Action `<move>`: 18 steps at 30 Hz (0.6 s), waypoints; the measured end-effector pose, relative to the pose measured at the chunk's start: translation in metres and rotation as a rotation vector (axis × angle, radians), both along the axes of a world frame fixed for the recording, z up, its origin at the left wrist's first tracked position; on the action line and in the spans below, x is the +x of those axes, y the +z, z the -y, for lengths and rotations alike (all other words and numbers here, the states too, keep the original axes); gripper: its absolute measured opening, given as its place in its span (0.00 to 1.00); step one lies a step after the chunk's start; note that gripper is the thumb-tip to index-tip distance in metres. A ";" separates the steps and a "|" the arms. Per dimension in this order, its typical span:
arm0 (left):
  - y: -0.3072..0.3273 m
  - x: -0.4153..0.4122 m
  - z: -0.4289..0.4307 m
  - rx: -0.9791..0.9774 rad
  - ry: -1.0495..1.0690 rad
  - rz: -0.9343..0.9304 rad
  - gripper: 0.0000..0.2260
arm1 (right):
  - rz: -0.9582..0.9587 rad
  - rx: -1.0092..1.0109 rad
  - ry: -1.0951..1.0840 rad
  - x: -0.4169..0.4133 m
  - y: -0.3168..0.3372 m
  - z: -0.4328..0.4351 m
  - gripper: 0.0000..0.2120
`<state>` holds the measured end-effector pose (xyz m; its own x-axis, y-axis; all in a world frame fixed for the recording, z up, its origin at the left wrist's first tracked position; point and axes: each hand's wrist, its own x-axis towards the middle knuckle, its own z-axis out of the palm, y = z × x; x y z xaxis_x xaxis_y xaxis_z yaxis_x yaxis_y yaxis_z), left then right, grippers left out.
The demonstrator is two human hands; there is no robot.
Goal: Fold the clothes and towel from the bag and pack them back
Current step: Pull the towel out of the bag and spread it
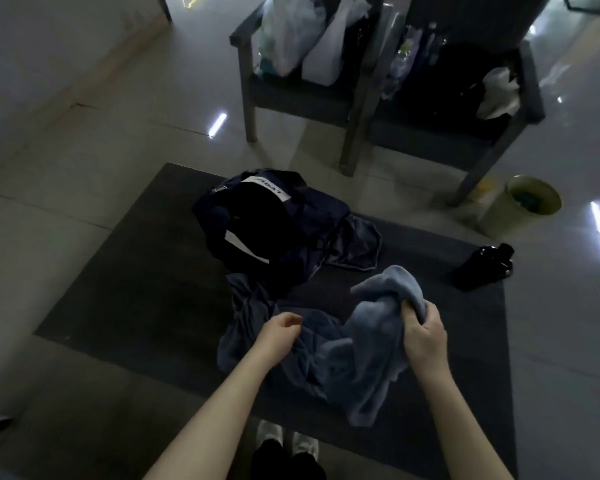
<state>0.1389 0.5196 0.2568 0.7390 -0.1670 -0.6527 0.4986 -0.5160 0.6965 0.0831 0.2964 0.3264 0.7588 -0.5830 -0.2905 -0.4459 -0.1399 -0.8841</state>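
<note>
A dark navy bag [267,223] with a white label lies open on the dark table [146,271]. A grey-blue garment [357,244] spills out of its right side. In front of the bag lies a crumpled dark blue garment [246,306], and right of it a light blue towel [371,344] in a heap. My right hand [423,334] is shut on a bunched part of the towel and lifts it slightly. My left hand [278,334] hovers over the dark garment with its fingers loosely curled, holding nothing that I can see.
A black bottle [485,268] lies on the table's right side. Beyond the table stand two dark chairs [361,109] loaded with white plastic bags [302,36] and bottles. A yellow-green waste bin [523,206] stands on the tiled floor at right.
</note>
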 end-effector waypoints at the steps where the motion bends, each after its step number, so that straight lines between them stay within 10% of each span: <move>1: -0.008 -0.003 0.004 0.009 -0.030 -0.023 0.12 | -0.050 -0.030 -0.019 -0.005 -0.009 0.006 0.12; 9: -0.071 -0.023 0.049 0.070 -0.328 -0.048 0.15 | -0.223 -0.159 -0.044 -0.038 -0.097 0.041 0.19; 18: -0.140 -0.057 0.107 0.439 -0.797 0.335 0.23 | -0.678 -0.572 0.570 -0.094 -0.210 0.047 0.29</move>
<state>0.0815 0.4127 0.1164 0.6733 -0.4909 -0.5528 -0.2995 -0.8648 0.4031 -0.0108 0.2493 0.1163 0.7453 -0.3753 -0.5511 -0.5591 -0.8021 -0.2099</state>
